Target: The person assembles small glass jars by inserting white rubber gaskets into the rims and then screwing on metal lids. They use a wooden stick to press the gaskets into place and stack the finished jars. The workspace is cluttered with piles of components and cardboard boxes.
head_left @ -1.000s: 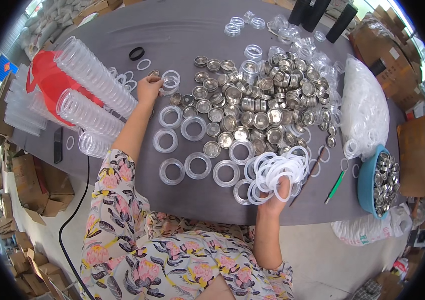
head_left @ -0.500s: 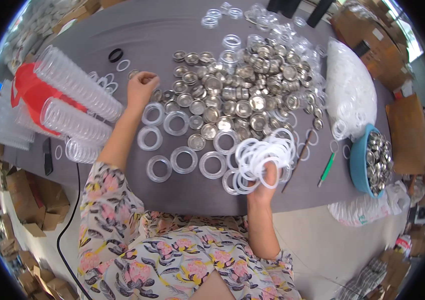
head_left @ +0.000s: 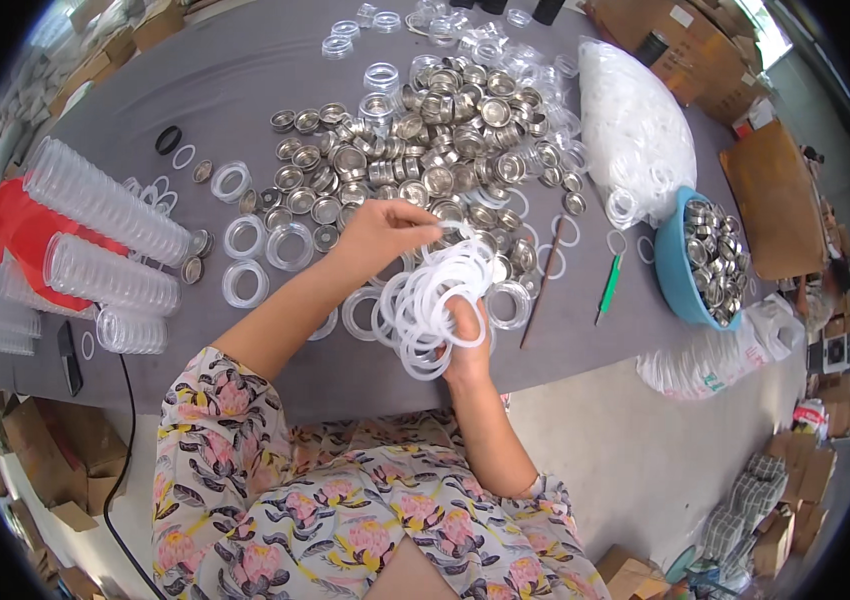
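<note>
My right hand [head_left: 469, 350] holds a thick, fanned bunch of flat white plastic rings [head_left: 423, 292] near the table's front edge. My left hand [head_left: 385, 236] reaches across to the top of that bunch, its thumb and fingertips pinched on a white ring [head_left: 457, 229] there. Under and beside the bunch lie thicker clear plastic rings [head_left: 290, 246], some partly covered by my left forearm. Just beyond my hands spreads a heap of small round silver metal cups [head_left: 437, 180].
On the left, stacks of clear plastic cups [head_left: 110, 272] lie around a red plastic piece [head_left: 20, 230]. To the right are a brown stick [head_left: 542, 285], a green-handled tool [head_left: 609, 288], a stuffed white plastic bag [head_left: 635, 130] and a blue basin [head_left: 683, 262] full of metal cups.
My left hand has swung from the far left, beside the loose rings, over to the bunch in my right hand. The view has turned, shifting the table's things leftward.
</note>
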Tool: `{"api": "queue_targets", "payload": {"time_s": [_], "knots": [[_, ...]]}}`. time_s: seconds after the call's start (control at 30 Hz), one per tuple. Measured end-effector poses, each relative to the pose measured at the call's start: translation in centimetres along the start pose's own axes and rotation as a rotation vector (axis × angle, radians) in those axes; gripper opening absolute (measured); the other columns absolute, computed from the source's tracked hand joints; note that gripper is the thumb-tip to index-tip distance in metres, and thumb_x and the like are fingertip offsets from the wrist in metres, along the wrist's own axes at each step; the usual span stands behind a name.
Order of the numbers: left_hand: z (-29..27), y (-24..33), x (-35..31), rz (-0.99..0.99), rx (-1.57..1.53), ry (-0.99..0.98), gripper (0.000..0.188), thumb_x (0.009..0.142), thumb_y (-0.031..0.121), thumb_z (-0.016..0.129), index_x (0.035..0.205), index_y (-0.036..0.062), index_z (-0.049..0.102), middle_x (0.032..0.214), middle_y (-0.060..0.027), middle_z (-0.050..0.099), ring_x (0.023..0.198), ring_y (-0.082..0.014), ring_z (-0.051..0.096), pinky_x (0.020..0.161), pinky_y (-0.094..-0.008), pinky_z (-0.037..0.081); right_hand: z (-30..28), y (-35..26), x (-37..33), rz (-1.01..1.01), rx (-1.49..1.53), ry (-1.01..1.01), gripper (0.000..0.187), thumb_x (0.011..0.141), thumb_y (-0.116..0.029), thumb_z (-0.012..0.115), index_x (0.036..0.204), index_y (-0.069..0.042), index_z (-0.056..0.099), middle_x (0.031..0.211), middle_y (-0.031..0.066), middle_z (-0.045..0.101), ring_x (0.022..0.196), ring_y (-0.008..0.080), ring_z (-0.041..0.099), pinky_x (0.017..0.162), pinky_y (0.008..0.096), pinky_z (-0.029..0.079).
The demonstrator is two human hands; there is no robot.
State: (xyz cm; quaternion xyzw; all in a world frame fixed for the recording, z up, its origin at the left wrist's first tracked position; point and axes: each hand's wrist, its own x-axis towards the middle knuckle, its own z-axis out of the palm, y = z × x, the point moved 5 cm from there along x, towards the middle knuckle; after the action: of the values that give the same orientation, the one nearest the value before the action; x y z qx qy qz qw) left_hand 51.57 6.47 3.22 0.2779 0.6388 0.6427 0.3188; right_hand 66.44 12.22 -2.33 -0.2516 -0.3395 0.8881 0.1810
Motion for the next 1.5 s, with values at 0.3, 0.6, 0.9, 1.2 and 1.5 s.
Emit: {"api": "queue_targets", "payload": {"time_s": [0.3,0.6,0.9,1.2,1.5], "knots": [[-7.5,-1.0,-5.9,-0.195,-0.076,0.237,0.022,0.079,0.013,0.068,0.093,-0.0026,0.067,0.074,-0.0033,0.063,0.057,-0.0064,0.052,0.051,-0.0189,0.039,-2.1,-1.8,0.2,-0.186,-0.009,0.122,0.044,0.074,-0.019,0.05,0.115,-0.003,0.05,0.095,0.0089,0.062,0.077,0.0186,0.064,0.059,0.0277,0.055],[-10.2,-4.7,-13.3,-0.319,0.25,0.439,0.016,0.077,0.014,0.069,0.08,-0.0018,0.069,0.072,-0.0046,0.066,0.057,-0.0066,0.054,0.052,-0.021,0.042,-0.7,-0.4,-0.5,-0.149,0.047,0.09,0.042,0.075,-0.014,0.05,0.115,-0.003,0.049,0.099,0.0099,0.06,0.083,0.0192,0.063,0.066,0.0301,0.055],[-9.8,-4.0,-13.6,-0.127,0.867,0.488,0.015,0.072,0.016,0.072,0.074,0.0026,0.066,0.073,-0.0036,0.054,0.065,-0.0158,0.053,0.06,-0.0291,0.043,0.7,-0.1,-1.3,-0.141,0.012,0.029,0.044,0.074,-0.012,0.049,0.117,-0.003,0.048,0.102,0.0105,0.06,0.088,0.0213,0.063,0.074,0.0328,0.054],[-4.0,-2.0,-11.7,0.069,0.318,0.28,0.014,0.074,0.013,0.072,0.08,0.0027,0.065,0.076,0.0001,0.055,0.062,-0.0068,0.05,0.056,-0.0219,0.04,1.0,0.5,-1.2,-0.178,-0.001,0.019,0.047,0.074,-0.012,0.051,0.12,-0.003,0.046,0.106,0.0112,0.058,0.093,0.0221,0.061,0.077,0.0337,0.053],[-1.9,-1.8,-10.6,-0.184,-0.231,0.296,0.012,0.078,0.008,0.068,0.087,0.0015,0.064,0.071,-0.0008,0.062,0.059,-0.0051,0.053,0.052,-0.0179,0.038,-0.2,0.0,-0.8,-0.215,0.004,0.09,0.042,0.075,-0.014,0.05,0.115,-0.001,0.048,0.098,0.0101,0.059,0.082,0.018,0.062,0.062,0.0269,0.052]]}}
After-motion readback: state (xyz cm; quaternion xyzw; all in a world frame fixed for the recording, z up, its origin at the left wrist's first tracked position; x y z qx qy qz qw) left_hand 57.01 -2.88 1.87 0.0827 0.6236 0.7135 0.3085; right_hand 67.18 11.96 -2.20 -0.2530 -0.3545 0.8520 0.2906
